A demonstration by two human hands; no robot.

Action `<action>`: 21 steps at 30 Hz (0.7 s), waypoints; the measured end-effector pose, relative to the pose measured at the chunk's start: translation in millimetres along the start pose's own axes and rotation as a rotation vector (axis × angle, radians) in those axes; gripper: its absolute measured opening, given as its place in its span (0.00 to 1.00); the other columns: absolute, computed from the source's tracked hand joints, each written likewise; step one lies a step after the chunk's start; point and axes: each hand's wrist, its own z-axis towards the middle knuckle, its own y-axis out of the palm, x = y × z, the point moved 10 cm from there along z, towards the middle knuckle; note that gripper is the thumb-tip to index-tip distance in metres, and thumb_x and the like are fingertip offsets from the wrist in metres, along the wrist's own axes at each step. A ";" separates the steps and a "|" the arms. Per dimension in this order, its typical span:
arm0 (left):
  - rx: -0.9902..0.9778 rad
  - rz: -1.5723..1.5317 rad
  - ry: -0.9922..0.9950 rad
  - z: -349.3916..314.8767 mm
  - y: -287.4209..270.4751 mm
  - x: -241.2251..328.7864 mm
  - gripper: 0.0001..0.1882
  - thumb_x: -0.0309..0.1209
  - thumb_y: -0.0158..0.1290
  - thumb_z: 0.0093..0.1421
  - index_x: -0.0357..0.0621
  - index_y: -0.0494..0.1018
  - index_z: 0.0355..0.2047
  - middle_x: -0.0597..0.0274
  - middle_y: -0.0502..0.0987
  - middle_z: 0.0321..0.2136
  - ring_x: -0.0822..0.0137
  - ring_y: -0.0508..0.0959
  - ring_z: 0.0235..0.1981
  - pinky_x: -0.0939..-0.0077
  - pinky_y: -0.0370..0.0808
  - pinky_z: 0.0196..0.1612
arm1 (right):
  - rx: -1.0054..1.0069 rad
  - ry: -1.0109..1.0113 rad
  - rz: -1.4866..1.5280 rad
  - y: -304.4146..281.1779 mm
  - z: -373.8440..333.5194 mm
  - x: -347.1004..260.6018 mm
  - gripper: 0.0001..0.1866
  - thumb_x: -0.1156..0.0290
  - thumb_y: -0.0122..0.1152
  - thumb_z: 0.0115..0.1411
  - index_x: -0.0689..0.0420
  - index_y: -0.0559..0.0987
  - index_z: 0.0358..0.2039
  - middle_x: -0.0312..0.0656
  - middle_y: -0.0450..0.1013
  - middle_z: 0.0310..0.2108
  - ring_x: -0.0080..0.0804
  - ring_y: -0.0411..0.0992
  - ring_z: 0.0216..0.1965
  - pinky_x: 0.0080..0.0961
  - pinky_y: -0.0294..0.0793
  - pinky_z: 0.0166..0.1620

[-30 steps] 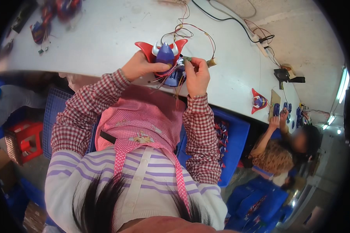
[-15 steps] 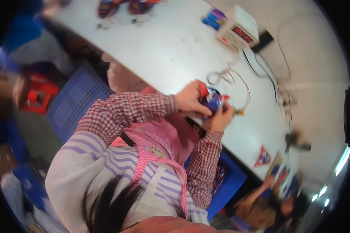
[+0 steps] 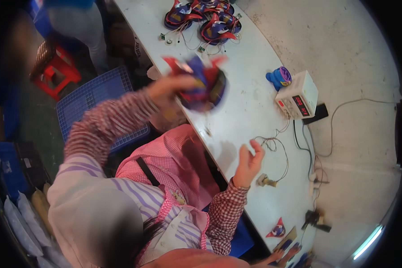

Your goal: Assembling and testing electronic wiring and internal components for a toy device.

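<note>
Left grip: pinching toy, both blurred
Right grip: spread, above desk
Toy pile: on desk, beyond toy

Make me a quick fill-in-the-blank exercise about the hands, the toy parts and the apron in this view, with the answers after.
1. The left hand grips a toy part whose wing-like pieces are coloured ____.
2. The right hand holds ____.
3. Several similar parts lie together on the ____ table.
4. The apron is ____.

Missing words: red; nothing; white; pink.
</note>
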 end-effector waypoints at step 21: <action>0.091 0.833 0.096 76.4 218.5 41.1 0.20 0.37 0.50 0.59 0.35 0.71 0.47 0.53 0.75 0.42 0.64 0.75 0.41 0.76 0.71 0.47 | 0.124 -0.304 -0.674 44.0 -19.7 21.7 0.12 0.71 0.58 0.46 0.54 0.69 0.33 0.41 0.63 0.38 0.38 0.62 0.43 0.36 0.60 0.48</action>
